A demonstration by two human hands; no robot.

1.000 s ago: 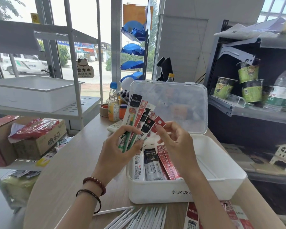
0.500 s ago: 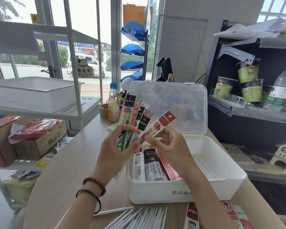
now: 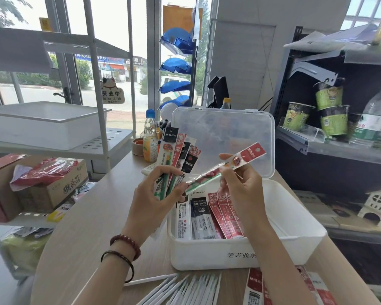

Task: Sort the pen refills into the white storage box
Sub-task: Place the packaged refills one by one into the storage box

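Now, left grip (image 3: 150,201) clutching the fanned refills (image 3: 174,157), we should lay the red refill (image 3: 227,167) pinched in our right grip (image 3: 244,190) beside its matches (image 3: 226,214) in the white box (image 3: 306,227).

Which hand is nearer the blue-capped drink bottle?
Left. The left hand, gripping a fan of refill packs, sits just in front of the drink bottle; the right hand, pinching one red-topped refill pack, is farther right, above the white storage box.
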